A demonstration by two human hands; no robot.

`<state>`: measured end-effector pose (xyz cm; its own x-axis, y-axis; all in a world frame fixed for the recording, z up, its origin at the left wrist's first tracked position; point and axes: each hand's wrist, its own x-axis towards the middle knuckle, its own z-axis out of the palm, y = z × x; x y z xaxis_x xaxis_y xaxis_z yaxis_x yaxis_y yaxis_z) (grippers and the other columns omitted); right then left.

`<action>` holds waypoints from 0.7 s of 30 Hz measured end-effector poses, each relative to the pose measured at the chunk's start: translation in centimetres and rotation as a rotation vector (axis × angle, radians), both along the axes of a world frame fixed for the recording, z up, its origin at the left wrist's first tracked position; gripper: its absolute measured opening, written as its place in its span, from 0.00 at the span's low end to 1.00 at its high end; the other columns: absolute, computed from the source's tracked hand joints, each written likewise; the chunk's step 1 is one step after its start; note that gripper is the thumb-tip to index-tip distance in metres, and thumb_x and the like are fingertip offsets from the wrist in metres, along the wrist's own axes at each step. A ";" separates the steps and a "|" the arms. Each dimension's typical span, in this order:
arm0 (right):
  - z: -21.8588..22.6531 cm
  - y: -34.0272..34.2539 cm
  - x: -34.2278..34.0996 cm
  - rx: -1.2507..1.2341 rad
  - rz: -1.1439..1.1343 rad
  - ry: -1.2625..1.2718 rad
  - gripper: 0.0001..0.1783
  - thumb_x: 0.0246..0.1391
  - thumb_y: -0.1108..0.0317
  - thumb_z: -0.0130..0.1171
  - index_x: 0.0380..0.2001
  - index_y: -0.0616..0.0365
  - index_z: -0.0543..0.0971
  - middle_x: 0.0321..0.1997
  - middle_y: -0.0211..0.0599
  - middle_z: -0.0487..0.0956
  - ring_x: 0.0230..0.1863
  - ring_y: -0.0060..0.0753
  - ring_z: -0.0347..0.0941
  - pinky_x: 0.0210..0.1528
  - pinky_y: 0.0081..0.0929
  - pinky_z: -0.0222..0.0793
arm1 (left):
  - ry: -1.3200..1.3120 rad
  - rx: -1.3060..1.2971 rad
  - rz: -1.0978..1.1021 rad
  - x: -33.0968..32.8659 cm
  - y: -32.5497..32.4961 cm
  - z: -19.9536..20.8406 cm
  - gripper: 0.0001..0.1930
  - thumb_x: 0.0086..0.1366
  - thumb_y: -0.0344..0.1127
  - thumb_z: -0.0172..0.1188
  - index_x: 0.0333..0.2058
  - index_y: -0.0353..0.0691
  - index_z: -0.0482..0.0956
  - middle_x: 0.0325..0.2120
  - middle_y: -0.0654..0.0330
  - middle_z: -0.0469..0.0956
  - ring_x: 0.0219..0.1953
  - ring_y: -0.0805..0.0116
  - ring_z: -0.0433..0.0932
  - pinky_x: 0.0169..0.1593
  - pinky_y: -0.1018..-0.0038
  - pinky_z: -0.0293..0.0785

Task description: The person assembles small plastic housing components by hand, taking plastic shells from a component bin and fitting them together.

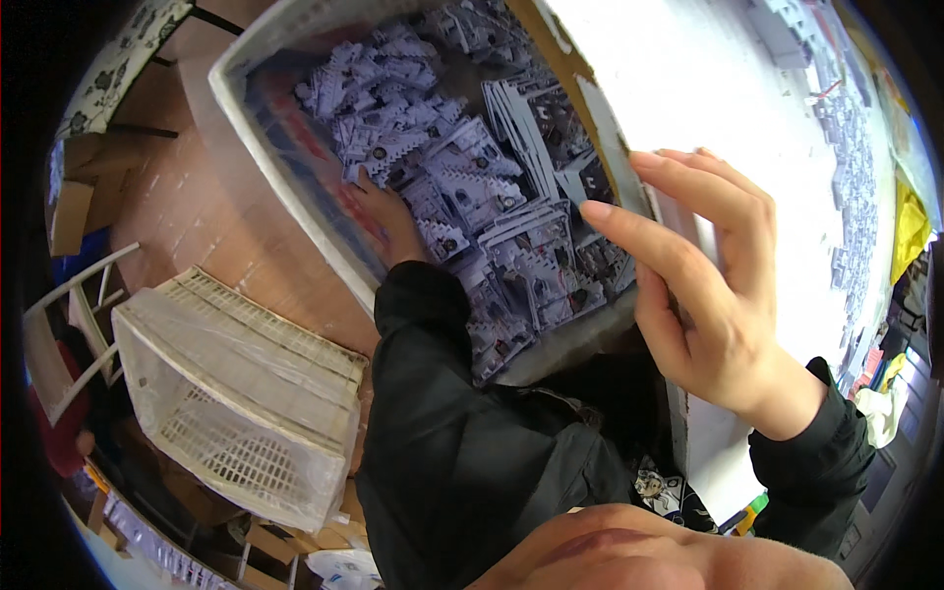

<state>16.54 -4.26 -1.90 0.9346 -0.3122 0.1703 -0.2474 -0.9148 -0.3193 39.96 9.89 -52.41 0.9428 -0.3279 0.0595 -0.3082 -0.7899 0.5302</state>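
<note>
My left hand [386, 214] reaches down into a large white crate [258, 147] lined with clear plastic. It touches the near left side of a heap of grey flat parts with stepped, toothed edges [379, 138]. Its fingers are partly hidden against the heap, so any grip is unclear. My right hand [713, 280] hovers above the crate's right rim and the edge of a white table, fingers apart, holding nothing. Below its fingertips, thin grey parts [516, 133] stand in leaning stacks inside the crate.
The white table [728, 88] runs along the right, with many more grey parts [851, 187] along its far side. An upturned-looking white plastic basket [246, 393] stands on the brown floor [211, 211] at left. Beyond it are a chair frame [84, 324] and a cardboard box [74, 202].
</note>
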 end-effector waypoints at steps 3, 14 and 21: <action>-0.3 -0.4 -0.3 -0.050 0.045 -0.019 0.33 0.32 0.86 0.56 0.48 0.54 0.83 0.58 0.51 0.73 0.61 0.51 0.67 0.64 0.48 0.64 | -0.004 0.104 -0.017 0.2 0.5 -1.6 0.38 0.59 0.18 0.56 0.67 0.49 0.60 0.65 0.35 0.57 0.69 0.38 0.54 0.70 0.55 0.53; -0.2 0.1 -1.1 0.056 -0.025 -0.106 0.31 0.34 0.86 0.56 0.47 0.53 0.82 0.59 0.44 0.72 0.62 0.52 0.67 0.63 0.45 0.64 | 0.412 0.438 0.051 -1.9 -2.7 7.5 0.24 0.61 0.36 0.59 0.55 0.36 0.75 0.58 0.38 0.70 0.62 0.42 0.67 0.64 0.56 0.62; -2.0 0.3 -1.3 0.070 0.040 -0.319 0.18 0.42 0.74 0.59 0.40 0.61 0.83 0.54 0.45 0.74 0.60 0.48 0.66 0.64 0.41 0.60 | 0.011 -0.752 0.131 1.2 -3.6 23.2 0.08 0.59 0.23 0.48 0.32 0.31 0.78 0.27 0.57 0.79 0.30 0.63 0.76 0.41 0.70 0.75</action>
